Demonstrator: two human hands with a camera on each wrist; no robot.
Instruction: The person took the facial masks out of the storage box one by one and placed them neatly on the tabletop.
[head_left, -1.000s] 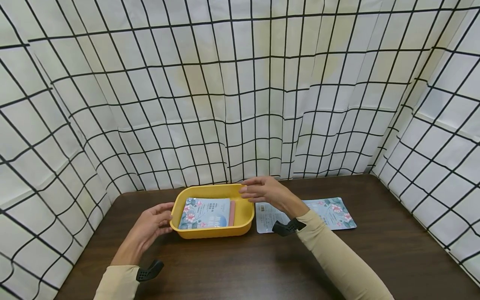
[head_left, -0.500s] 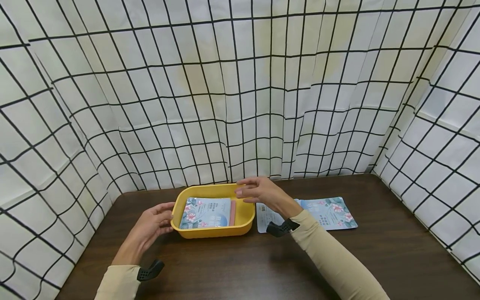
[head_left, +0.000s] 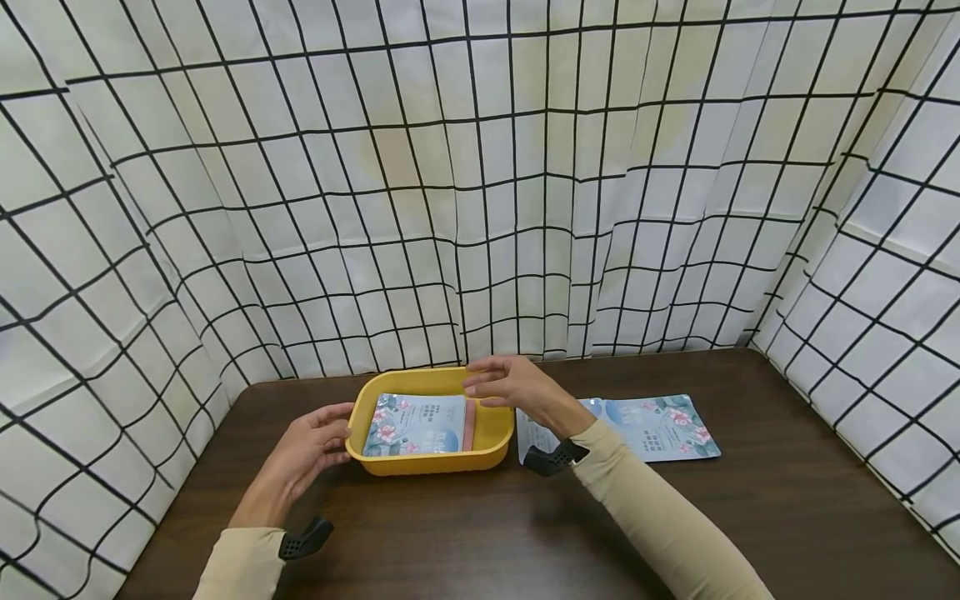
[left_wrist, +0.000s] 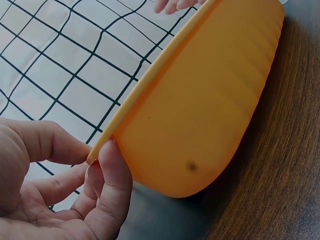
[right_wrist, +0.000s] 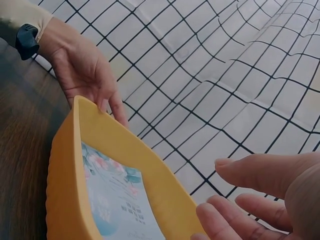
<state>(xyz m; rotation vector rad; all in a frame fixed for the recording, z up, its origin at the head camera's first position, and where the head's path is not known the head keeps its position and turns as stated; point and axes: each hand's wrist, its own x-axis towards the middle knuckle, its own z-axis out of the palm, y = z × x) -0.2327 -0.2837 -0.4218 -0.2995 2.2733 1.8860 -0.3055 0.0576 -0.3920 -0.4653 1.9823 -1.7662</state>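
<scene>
A yellow plastic basin (head_left: 431, 465) sits on the dark wooden table. My left hand (head_left: 309, 443) pinches its left rim between thumb and fingers, as the left wrist view shows on the basin's outer wall (left_wrist: 200, 105). Inside lies a light-blue floral sachet (head_left: 415, 425), with a pink edge of something (head_left: 470, 427) showing on its right. My right hand (head_left: 525, 392) hovers over the basin's back right corner, fingers loosely extended. In the right wrist view, nothing is between its thumb and fingers (right_wrist: 220, 220).
Right of the basin lie two flat sachets on the table, a floral one (head_left: 663, 427) and a paler one (head_left: 531, 442) partly hidden by my right wrist. A white curtain (head_left: 480, 208) with black grid lines stands behind the table (head_left: 420, 533) and along its sides.
My right hand has drifted slightly left, farther over the basin. My left hand stays at the rim, and the sachets have not visibly moved on the table.
</scene>
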